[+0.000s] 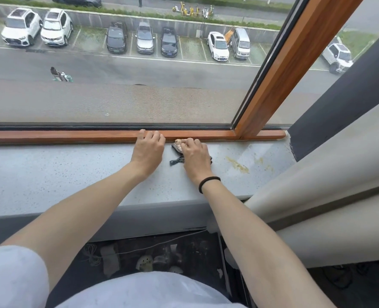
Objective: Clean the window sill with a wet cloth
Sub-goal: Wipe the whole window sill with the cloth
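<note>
The grey speckled window sill [62,174] runs across the view below a wooden window frame [73,136]. My right hand [194,154] lies on top of a dark grey-blue cloth [177,161], pressing it onto the sill close to the frame; most of the cloth is hidden under the hand. My left hand [148,150] rests beside it to the left, palm down, fingertips up on the wooden frame, holding nothing. A yellowish-brown stain [237,164] sits on the sill to the right of the cloth.
A pale curtain [317,185] hangs at the right, covering the sill's right end. A slanted wooden mullion [295,67] rises from the frame. Below the sill's front edge is a dark floor with a white cable [162,243] and small clutter.
</note>
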Demonstrator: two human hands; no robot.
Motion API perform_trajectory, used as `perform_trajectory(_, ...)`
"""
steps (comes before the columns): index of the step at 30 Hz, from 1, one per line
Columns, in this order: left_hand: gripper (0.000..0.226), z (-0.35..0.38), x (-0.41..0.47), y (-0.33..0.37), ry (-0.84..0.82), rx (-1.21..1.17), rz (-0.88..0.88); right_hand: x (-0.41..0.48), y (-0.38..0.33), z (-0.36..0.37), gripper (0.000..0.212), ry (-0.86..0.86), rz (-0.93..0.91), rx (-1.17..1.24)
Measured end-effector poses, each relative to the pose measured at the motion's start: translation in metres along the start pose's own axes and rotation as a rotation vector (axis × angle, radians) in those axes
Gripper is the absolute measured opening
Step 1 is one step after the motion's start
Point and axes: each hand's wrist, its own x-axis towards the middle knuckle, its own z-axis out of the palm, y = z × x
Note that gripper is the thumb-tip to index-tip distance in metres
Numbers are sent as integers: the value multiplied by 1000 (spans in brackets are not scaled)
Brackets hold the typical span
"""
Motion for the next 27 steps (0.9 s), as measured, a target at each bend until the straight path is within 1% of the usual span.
perform_trajectory(1,35,0,0,-1,12,22,8,-1,14,-1,40,-11,42,-17)
perform_trajectory(4,21,-4,3,0,47,29,-4,-8,67,-10,39,-7,247,-116)
perform_trajectory(5,19,-6,5,0,44,7,-16,-7,78,-16,38,-9,302,-104)
perform_trajectory(7,17,-8,8,3,36,-26,-24,-1,80,-23,38,7,373,-1)
perform_trajectory(9,17,-11,10,4,18,-18,-33,1,60,-25,37,70,341,51)
perform_trajectory(11,17,-11,11,4,23,1,-18,6,32,-20,38,166,234,109)
perform_trajectory(12,17,-10,10,4,27,14,-8,10,20,-16,38,177,176,107)
perform_trajectory(14,17,-6,9,4,28,35,5,24,4,-12,35,126,63,23)
perform_trajectory(15,17,-5,8,3,32,43,12,29,2,-11,34,91,37,-16)
perform_trajectory(17,19,-2,8,0,29,63,33,32,15,-10,33,38,56,-83)
perform_trajectory(19,20,1,7,-3,60,71,65,25,43,-12,31,27,149,-168)
perform_trajectory(22,17,0,8,-2,79,57,66,23,84,-25,31,45,332,-247)
perform_trajectory(24,16,-2,11,1,67,40,66,32,79,-29,30,81,402,-220)
perform_trajectory(25,16,-2,12,2,69,30,71,34,66,-28,29,82,384,-184)
perform_trajectory(27,16,-2,14,3,88,24,90,32,31,-15,27,76,247,-124)
